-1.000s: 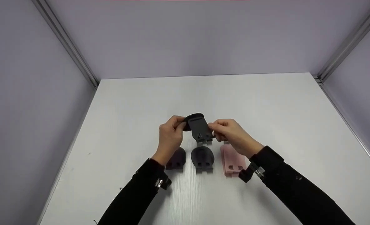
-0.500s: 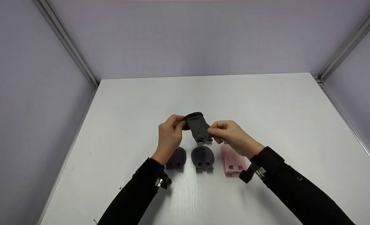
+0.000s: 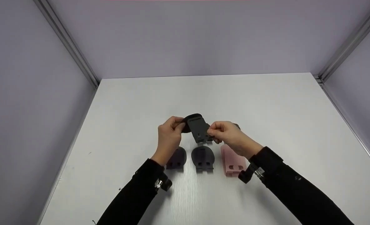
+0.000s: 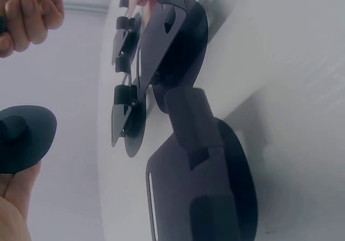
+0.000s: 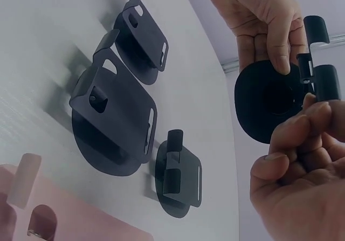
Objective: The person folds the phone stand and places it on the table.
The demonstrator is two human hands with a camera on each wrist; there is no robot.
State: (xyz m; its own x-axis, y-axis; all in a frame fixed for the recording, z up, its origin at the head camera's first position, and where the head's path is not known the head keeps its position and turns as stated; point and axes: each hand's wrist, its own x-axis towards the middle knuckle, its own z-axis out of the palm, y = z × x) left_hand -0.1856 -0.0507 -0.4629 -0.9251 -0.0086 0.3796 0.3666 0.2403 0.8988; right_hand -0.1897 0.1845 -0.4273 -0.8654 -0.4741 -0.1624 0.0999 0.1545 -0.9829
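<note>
Both hands hold a dark, folding phone stand (image 3: 198,128) above the table, its flat plate facing the head camera. My left hand (image 3: 168,136) pinches the rim of its round base (image 5: 257,98). At the plate's lower right edge, near the hooked tabs (image 5: 326,82), my right hand (image 3: 230,136) grips with curled fingers. Below lie a dark purplish stand (image 3: 176,158), partly behind the left wrist, a dark grey stand (image 3: 202,157) and a pink stand (image 3: 233,161). In the right wrist view, another dark stand (image 5: 180,176) lies farther back.
The stands lie on a white table (image 3: 135,103) with pale walls (image 3: 185,37) at the back and sides. A dark edge (image 3: 237,126) shows behind the right hand, mostly hidden. Black sleeves (image 3: 132,190) with wrist cameras reach in from the front.
My right hand has shifted slightly down along the plate's edge, and its fingers now cover more of the lower corner. A dark edge has come into view behind it. The left hand barely moves.
</note>
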